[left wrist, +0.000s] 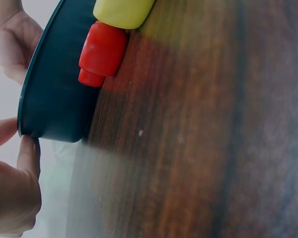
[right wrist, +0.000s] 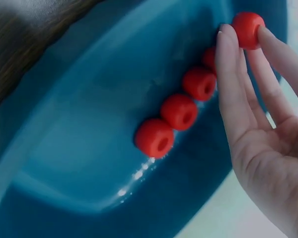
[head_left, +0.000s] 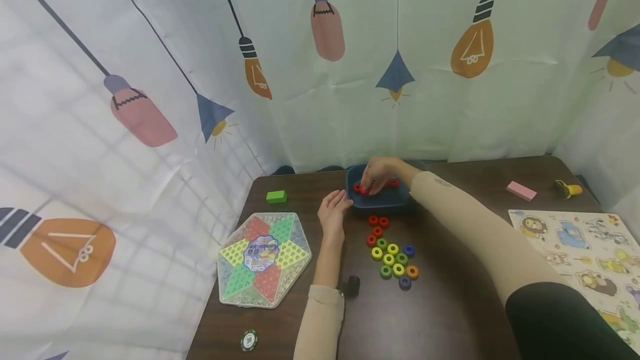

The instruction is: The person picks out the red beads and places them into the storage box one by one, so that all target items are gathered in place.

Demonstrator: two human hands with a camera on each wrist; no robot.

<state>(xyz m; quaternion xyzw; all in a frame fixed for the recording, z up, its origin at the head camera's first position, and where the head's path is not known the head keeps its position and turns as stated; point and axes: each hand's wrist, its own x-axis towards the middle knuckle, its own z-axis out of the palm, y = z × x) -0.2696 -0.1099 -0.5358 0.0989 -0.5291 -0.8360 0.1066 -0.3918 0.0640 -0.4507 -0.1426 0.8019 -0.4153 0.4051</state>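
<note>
On the surface [head_left: 450, 304], the left hand [head_left: 333, 213] pinches the tray [head_left: 382, 203]; inside it, the right hand [head_left: 378, 173] pinches a ring [right wrist: 246, 29], seemingly placing it; next needs gentle release.

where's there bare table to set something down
A wide bare patch of table lies between the left sleeve and the right sleeve, nearer than the coloured rings. A smaller one sits between the blue tub and the pink block. It is crowded just in front of the tub, where the rings bunch together.
</note>
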